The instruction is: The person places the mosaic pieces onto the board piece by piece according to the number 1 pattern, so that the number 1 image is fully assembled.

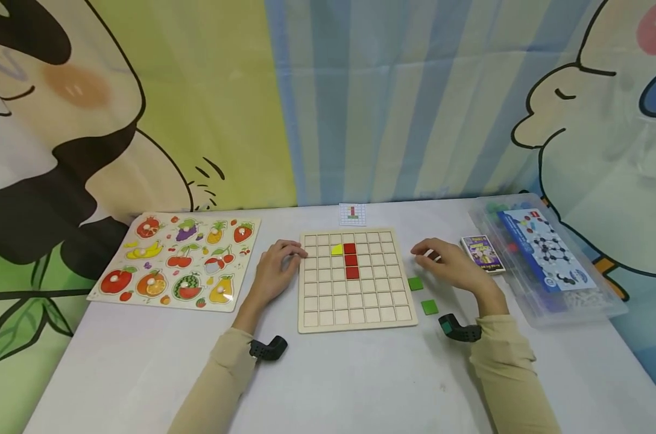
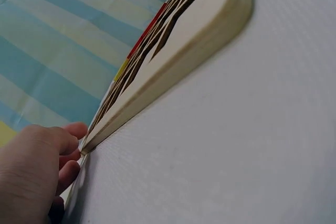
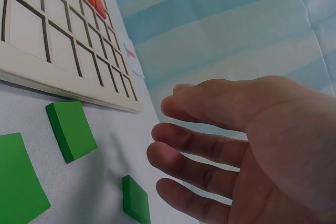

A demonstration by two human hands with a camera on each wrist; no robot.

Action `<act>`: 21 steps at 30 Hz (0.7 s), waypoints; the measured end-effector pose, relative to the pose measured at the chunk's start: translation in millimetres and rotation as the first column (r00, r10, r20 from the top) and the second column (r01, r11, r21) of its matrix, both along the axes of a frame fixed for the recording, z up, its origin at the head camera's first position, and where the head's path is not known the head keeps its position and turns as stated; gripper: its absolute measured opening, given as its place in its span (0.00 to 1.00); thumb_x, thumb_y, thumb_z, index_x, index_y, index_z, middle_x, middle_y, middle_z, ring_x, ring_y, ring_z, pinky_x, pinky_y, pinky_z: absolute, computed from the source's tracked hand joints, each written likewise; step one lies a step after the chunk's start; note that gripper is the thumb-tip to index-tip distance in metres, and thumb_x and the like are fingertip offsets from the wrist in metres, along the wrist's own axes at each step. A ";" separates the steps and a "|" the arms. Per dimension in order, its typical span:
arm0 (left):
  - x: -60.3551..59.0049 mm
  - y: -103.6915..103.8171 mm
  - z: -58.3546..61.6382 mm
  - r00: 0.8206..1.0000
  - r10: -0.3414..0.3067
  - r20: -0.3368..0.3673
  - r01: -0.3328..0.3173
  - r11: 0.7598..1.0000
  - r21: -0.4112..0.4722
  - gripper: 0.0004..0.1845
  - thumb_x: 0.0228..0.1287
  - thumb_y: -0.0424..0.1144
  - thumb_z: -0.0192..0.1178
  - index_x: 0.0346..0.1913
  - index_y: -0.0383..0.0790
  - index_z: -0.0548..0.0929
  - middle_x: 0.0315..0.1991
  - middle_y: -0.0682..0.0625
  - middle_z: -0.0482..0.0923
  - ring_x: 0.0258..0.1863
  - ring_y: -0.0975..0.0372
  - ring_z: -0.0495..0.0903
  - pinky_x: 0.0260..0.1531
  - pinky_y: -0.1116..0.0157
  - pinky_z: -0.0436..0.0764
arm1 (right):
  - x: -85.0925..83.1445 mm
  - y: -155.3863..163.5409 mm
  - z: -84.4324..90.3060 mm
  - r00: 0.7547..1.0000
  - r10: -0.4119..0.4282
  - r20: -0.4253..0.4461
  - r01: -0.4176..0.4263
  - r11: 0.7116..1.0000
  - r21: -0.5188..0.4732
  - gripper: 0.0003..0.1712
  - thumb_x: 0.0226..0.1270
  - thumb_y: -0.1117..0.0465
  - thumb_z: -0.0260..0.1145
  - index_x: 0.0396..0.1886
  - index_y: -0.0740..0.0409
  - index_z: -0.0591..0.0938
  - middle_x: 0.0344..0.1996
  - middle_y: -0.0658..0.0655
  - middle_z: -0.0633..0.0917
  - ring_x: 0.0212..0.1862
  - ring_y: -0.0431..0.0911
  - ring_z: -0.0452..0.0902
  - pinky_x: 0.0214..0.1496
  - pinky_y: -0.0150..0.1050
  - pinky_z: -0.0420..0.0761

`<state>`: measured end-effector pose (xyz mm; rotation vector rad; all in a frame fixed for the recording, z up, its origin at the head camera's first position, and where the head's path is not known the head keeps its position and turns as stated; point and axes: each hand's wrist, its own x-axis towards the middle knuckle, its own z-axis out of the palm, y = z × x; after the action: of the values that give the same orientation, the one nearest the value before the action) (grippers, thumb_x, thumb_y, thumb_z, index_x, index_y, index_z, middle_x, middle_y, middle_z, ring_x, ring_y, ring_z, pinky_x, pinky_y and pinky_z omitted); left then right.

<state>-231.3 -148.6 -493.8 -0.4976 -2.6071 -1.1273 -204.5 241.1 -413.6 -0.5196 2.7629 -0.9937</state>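
Note:
A wooden grid board [image 1: 319,304] lies flat on the table, with a column of three red tiles [image 1: 351,260] in its cells. One yellow tile [image 1: 336,249] sits left of the top red one. My left hand [image 1: 276,268] rests at the board's left edge, loosely bent fingertips right at the rim. To the right of the board my right hand [image 1: 450,265] hovers over the table, its relaxed fingers apart and holding nothing. Below it lie green tiles [image 1: 429,307]; the right wrist view shows three, including a green tile [image 3: 135,200] under the fingers.
A small pattern card [image 1: 352,214] lies behind the board. On the left is a fruit puzzle board [image 1: 160,256]. A card box [image 1: 482,254] and a clear plastic case [image 1: 564,301] with a blue booklet [image 1: 547,250] stand on the right. A printed curtain [image 1: 360,102] hangs behind the table.

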 end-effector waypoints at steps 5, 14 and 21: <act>1.3 -0.5 -0.9 1.000 0.000 0.003 0.000 1.000 0.001 0.07 0.66 0.37 0.56 0.40 0.51 0.84 0.53 0.53 0.77 0.57 0.57 0.73 0.52 0.53 0.64 | 0.6 -0.2 1.1 1.000 0.005 0.010 -0.005 1.000 0.006 0.17 0.71 0.54 0.56 0.54 0.58 0.77 0.48 0.58 0.81 0.45 0.50 0.77 0.45 0.44 0.75; 1.3 1.4 -1.8 1.000 -0.021 -0.011 0.021 1.000 -0.007 0.08 0.66 0.37 0.56 0.40 0.51 0.83 0.53 0.52 0.77 0.57 0.56 0.73 0.51 0.52 0.64 | 3.9 8.4 0.4 1.000 -0.018 0.025 0.017 0.998 0.055 0.17 0.69 0.56 0.58 0.53 0.60 0.77 0.46 0.60 0.80 0.42 0.50 0.76 0.41 0.41 0.75; 4.3 -0.4 0.4 1.000 -0.011 -0.019 0.010 1.000 -0.012 0.07 0.65 0.36 0.56 0.40 0.50 0.84 0.53 0.51 0.77 0.57 0.55 0.73 0.51 0.52 0.64 | 3.9 14.1 -0.5 0.994 -0.090 0.064 0.082 0.989 0.121 0.20 0.66 0.60 0.61 0.56 0.60 0.74 0.50 0.66 0.72 0.44 0.54 0.72 0.40 0.41 0.74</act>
<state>-226.9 -149.0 -493.4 -0.5225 -2.5995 -1.1049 -200.6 255.2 -414.1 -0.3441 2.7815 -0.8411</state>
